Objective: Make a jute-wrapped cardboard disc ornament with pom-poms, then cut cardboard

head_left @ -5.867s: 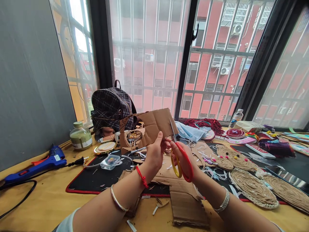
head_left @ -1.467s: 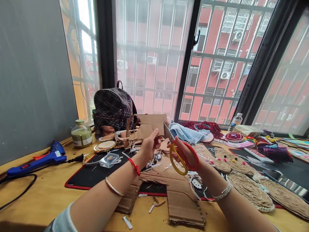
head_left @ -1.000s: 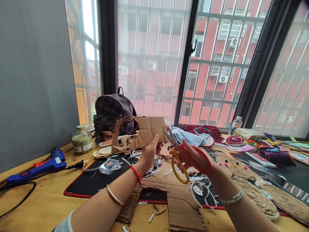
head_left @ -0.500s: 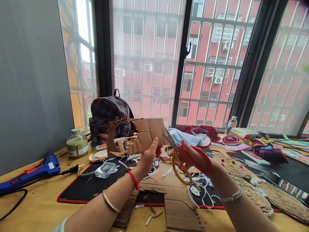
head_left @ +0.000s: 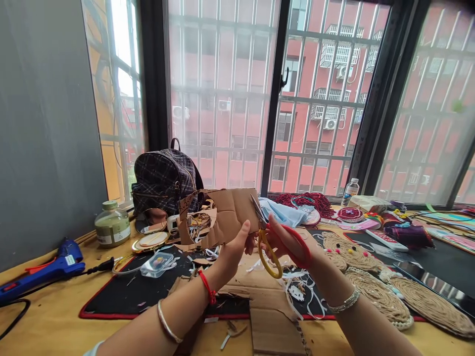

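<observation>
A piece of brown cardboard (head_left: 230, 213) with holes cut out of its left part is held up in front of me. My left hand (head_left: 237, 249) grips its lower edge, thumb on the near face and fingers partly hidden behind. My right hand (head_left: 287, 242) is closed around scissors (head_left: 270, 254) with one red and one yellow handle. The blades point up and left at the cardboard's right edge, nearly together; whether they bite into it I cannot tell. Below my hands lies a larger cardboard sheet (head_left: 276, 324) with cut edges.
A blue glue gun (head_left: 55, 267) lies at left near a jar of greenish liquid (head_left: 112, 225). A plaid backpack (head_left: 166, 178) stands against the window. Coiled rope pieces (head_left: 378, 294), a phone (head_left: 426, 282) and white strips (head_left: 313, 296) lie at right on dark mats.
The cardboard has shifted slightly right and down, closer to the scissors. The blades have come nearer together, and my right hand has moved left toward my left hand. The view has turned a little.
</observation>
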Motion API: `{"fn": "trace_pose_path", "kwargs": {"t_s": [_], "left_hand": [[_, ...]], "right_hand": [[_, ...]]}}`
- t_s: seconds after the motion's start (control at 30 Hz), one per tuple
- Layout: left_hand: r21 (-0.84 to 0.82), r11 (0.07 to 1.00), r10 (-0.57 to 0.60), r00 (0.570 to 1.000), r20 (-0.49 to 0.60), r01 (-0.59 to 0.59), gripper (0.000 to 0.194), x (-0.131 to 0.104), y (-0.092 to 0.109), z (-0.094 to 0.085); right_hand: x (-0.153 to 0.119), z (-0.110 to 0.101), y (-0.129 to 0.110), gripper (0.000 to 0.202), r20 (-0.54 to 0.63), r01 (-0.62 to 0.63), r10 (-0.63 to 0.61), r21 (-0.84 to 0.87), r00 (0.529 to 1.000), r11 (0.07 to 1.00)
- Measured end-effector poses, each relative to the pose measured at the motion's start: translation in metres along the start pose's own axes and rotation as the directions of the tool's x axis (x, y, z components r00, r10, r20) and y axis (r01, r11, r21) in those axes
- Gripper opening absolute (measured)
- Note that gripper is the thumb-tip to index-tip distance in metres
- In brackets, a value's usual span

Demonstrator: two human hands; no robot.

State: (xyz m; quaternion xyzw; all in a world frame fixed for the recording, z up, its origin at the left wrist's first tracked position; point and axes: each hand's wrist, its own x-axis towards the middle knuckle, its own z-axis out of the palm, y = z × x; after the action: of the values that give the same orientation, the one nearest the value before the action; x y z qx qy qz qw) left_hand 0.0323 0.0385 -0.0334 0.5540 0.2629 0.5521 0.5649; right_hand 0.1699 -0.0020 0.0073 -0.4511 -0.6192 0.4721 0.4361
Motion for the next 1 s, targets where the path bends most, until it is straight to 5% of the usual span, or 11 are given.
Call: {"fn": "trace_pose_path", "kwargs": {"t_s": [0.2, 0.4, 0.63, 1.0], "left_hand": [[-0.221, 0.963, -0.143, 0.987, 0.078, 0.157, 0.044, 0.001, 0.005, 0.000], [-0.050, 0.987, -0.148, 0.988, 0.046, 0.150, 0.049, -0.001, -0.003, 0.001], [-0.161, 0.972, -0.166, 0.986, 0.034, 0.169, 0.047, -0.002, -0.001, 0.002], [-0.143, 0.983, -0.113, 0.993, 0.031, 0.116, 0.050, -0.001, 0.001, 0.002]], "right_hand": [[-0.002, -0.005, -0.003, 0.064, 0.022, -0.046, 0.048, -0.083, 0.999, 0.995], [-0.002, -0.019, -0.005, 0.076, 0.210, -0.161, 0.145, 0.062, 0.967, 0.985], [-0.005, -0.006, -0.005, 0.062, 0.073, 0.084, -0.078, -0.094, 0.994, 0.992], [0.004, 0.001, 0.009, 0.054, -0.027, 0.227, -0.235, -0.174, 0.972, 0.958]]}}
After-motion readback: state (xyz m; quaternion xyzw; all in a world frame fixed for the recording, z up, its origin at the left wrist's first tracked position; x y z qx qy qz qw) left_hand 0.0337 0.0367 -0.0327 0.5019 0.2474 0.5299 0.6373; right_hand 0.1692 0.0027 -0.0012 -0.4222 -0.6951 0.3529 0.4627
